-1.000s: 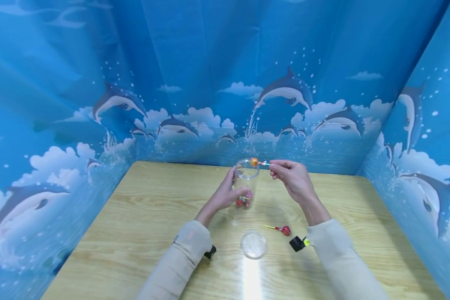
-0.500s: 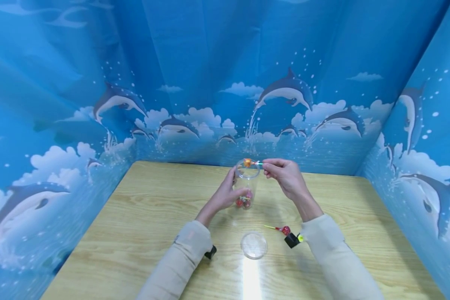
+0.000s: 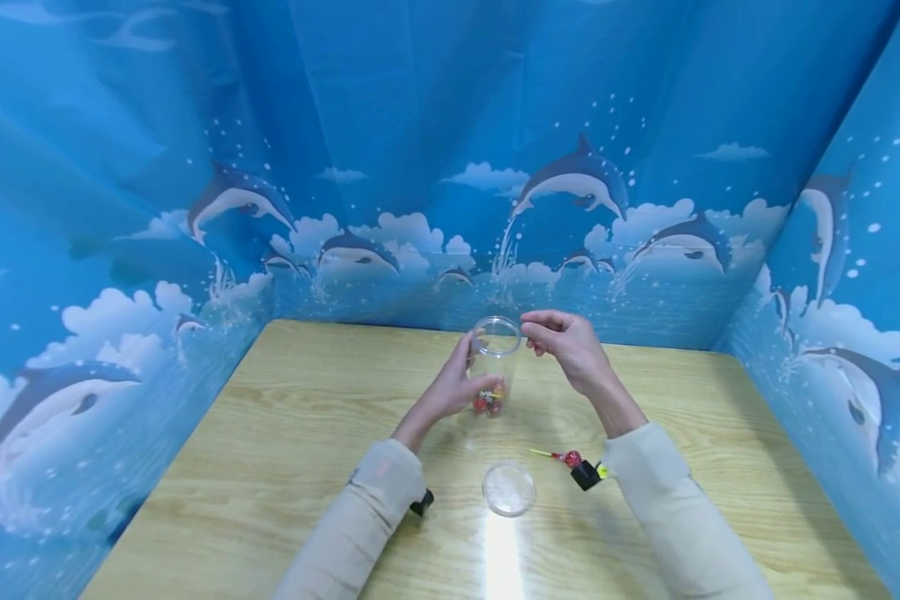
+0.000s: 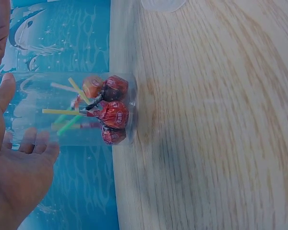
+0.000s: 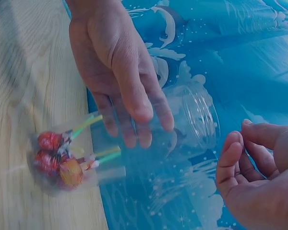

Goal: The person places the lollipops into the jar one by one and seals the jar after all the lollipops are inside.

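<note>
A tall clear plastic jar (image 3: 504, 364) stands upright on the table, its mouth uncovered. My left hand (image 3: 453, 387) grips it from the left, thumb across the near side. Several wrapped lollipops (image 4: 116, 115) lie at the jar's bottom, red and orange, with yellow, green and white sticks. One orange lollipop (image 5: 71, 172) among them shows in the right wrist view. Just right of the jar's rim is my right hand (image 3: 566, 346), holding nothing, its fingers loosely bent and the thumb close to the index finger.
A round clear lid (image 3: 508, 490) lies flat on the wooden table (image 3: 330, 400), nearer to me than the jar. Right of it is a red lollipop (image 3: 572, 458) with a yellow stick, beside the black wrist camera (image 3: 586, 476). Blue dolphin curtains (image 3: 390, 125) surround the table.
The orange lollipop, earlier pinched by my right hand over the jar's mouth, has been let go and is in the jar. My right hand first moved left to the rim; the left hand kept still.
</note>
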Available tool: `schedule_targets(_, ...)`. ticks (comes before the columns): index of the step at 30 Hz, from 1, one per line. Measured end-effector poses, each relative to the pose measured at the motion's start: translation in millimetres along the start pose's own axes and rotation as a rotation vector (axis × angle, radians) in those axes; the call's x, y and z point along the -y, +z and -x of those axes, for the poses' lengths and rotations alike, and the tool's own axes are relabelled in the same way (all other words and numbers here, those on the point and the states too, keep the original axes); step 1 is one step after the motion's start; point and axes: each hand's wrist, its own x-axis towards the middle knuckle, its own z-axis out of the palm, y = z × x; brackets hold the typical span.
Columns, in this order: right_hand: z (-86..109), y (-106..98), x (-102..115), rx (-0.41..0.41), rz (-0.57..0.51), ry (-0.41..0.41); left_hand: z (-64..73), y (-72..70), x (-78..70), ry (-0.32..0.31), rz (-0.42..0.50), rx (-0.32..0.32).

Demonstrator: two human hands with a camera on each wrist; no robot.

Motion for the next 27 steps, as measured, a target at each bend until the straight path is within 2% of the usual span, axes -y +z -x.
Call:
schedule_targets(5, 6.7, -11.1, -3.7, -0.005, 0.051, 0.016, -1.2, -0.3, 0.8, 0.020, 0.009, -0.006)
schedule_targets(18, 41.7, -45.9, -26.9, -0.043, 0.146, 0.113, 0.6, 0.1, 0.6, -0.019, 0.014, -0.012)
schedule_targets(27, 71.1, -62.8, -54.6, -0.072, 0.139, 0.180, 0.6, 1.5, -0.5, -0.020, 0.010, -0.010)
